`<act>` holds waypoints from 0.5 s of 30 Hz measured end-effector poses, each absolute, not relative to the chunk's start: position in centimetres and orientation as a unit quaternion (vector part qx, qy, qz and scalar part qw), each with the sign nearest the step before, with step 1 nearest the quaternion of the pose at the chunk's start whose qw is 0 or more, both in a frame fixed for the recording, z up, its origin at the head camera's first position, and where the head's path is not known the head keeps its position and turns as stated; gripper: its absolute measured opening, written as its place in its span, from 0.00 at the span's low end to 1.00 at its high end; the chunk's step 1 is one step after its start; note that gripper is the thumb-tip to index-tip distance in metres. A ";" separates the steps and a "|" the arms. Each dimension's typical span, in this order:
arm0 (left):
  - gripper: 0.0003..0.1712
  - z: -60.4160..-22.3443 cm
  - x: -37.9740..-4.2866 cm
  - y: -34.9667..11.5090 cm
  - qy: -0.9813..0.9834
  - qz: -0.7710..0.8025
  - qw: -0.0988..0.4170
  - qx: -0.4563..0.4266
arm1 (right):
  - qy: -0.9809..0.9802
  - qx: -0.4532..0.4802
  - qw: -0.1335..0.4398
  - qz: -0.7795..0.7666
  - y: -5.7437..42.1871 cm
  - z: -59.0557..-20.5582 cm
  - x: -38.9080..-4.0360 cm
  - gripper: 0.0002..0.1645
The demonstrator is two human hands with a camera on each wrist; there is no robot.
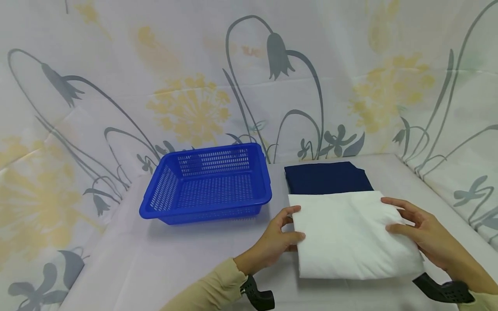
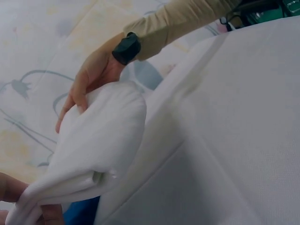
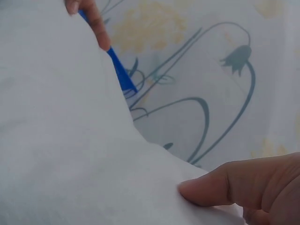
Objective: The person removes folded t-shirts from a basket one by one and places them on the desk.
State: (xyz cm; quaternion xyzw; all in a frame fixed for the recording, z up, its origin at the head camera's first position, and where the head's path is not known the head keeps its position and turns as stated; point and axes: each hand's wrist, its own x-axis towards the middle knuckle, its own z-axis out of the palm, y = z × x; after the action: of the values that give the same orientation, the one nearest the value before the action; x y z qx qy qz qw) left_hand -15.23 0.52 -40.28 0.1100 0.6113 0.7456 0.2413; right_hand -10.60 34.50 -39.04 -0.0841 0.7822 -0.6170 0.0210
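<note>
A folded white cloth (image 1: 350, 237) is held between both hands, raised a little over the table's front right part. At its left edge my left hand (image 1: 278, 237) grips the fold, thumb on top and fingers beneath. My right hand (image 1: 428, 233) pinches the right edge, with the thumb lying on the upper face. The right wrist view shows that thumb close up on the white cloth (image 3: 93, 140). From the left wrist side the cloth (image 2: 101, 136) appears as a thick, layered bundle. Just behind it lies a folded navy cloth (image 1: 328, 178), partly covered by the white one.
A blue plastic basket (image 1: 206, 215) with slotted walls stands on the white-covered table (image 1: 186, 255), left of the cloths. Floral fabric (image 1: 194, 56) hangs behind and along both sides. Each wrist wears a black device (image 1: 258, 296).
</note>
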 end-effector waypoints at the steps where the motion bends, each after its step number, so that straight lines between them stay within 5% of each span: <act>1: 0.36 -40.4 -15.2 0.7 0.610 0.746 0.244 0.110 | 0.788 -0.082 0.020 -0.610 34.7 -39.2 -10.6 0.37; 15: 0.36 -42.5 -14.3 2.9 0.612 0.746 0.258 0.043 | 0.815 -0.019 0.064 -0.576 36.5 -40.8 -10.9 0.35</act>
State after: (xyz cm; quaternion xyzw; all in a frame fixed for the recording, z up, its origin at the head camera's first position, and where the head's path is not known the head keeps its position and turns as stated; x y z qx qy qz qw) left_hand -14.25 2.89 -42.46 0.0431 0.6120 0.7463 0.2581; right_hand -10.91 36.49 -40.78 -0.0187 0.8145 -0.5762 0.0644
